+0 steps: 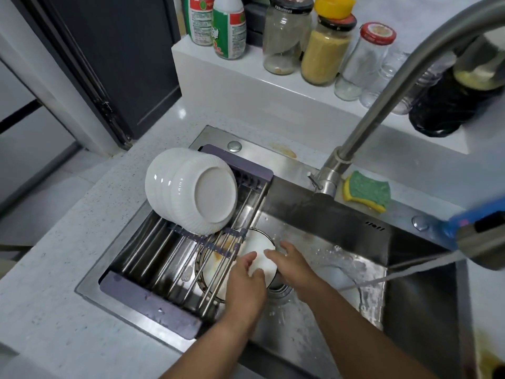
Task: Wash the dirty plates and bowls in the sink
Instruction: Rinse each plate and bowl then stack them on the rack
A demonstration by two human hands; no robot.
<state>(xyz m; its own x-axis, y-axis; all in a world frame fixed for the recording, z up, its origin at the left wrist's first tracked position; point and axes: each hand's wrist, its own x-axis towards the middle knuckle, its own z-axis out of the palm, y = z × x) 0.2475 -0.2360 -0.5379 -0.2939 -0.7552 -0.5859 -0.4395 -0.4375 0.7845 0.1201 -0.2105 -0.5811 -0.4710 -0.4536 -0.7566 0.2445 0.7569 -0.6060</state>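
Note:
Down in the steel sink (322, 222) lies a white plate (258, 243) with a dark rim, partly under the drying rack. A brown smear shows on a plate (216, 262) beneath the rack bars. My left hand (246, 280) grips the white plate's near edge, fingers curled over it. My right hand (289, 259) holds the same plate from the right side. Two white ribbed bowls (191, 190) rest upside down, stacked and tilted, on the rack (153, 299).
The steel faucet (382, 105) arches over the sink; its blue-tipped spray head (481, 242) at the right sends a water stream (396, 274) into the basin. A green-yellow sponge (367, 191) lies behind the faucet base. Jars and bottles (322, 39) line the back ledge.

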